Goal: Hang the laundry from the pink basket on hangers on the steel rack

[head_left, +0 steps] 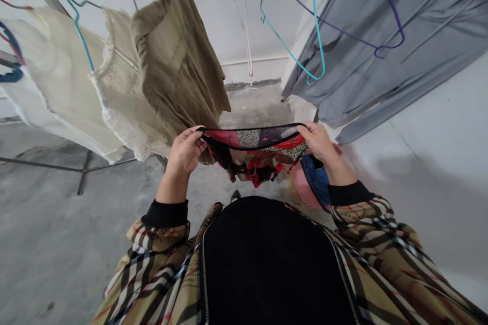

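Between my hands a red patchwork garment with a black-edged opening is stretched out in front of me. Whether it is a skirt, pants or something else I cannot tell; its lower part hangs bunched below. The left corner of the edge is pinched by my left hand, thumb and fingers closed. My right hand grips the opposite corner the same way. Just beyond my left hand hangs an olive-brown shirt. Below my right hand a pink container holds blue cloth.
Cream lace clothing and a sheer white garment hang on the left over metal rack legs. At the upper right are an empty turquoise hanger, a purple hanger and grey clothing. The floor is grey concrete.
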A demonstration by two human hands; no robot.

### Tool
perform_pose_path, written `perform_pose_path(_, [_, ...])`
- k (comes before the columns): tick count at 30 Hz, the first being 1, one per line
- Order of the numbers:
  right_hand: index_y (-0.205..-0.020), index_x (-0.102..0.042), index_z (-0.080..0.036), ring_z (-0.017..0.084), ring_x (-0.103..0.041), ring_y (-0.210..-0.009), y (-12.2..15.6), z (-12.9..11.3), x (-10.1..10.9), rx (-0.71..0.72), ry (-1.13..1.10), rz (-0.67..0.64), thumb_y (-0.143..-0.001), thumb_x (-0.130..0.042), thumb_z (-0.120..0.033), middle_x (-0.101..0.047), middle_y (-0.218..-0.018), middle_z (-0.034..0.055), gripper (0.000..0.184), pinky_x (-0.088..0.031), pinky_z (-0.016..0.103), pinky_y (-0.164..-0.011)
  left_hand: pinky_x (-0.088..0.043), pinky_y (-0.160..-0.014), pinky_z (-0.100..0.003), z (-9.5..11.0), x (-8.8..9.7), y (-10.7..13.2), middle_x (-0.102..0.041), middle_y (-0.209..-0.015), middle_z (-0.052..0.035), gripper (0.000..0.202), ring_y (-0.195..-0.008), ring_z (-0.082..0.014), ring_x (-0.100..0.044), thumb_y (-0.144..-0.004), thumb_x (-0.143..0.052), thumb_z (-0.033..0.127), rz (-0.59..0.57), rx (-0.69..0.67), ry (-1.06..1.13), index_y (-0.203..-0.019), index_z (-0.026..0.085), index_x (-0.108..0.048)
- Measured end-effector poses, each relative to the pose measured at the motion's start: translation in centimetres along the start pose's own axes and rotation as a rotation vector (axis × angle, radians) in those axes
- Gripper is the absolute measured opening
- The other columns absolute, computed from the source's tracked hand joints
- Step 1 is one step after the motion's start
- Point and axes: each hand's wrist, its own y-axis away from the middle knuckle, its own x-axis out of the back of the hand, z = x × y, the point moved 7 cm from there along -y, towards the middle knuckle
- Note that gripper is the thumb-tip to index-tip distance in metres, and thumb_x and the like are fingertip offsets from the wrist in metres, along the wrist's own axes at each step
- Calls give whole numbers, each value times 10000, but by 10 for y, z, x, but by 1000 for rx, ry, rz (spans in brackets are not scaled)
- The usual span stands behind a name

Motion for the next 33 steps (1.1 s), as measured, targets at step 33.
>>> perform_pose_path(33, [-1117,-559,-226,59,-302,-447,-93,-219,-104,409,-473,-161,-878,-534,-573,-347,-557,-85,422,-344,184,-413,-383,-482,-180,-19,-3,59,-576,-560,35,289,-475,-57,-477,-584,-855,354,-91,151,21,-685,161,-666])
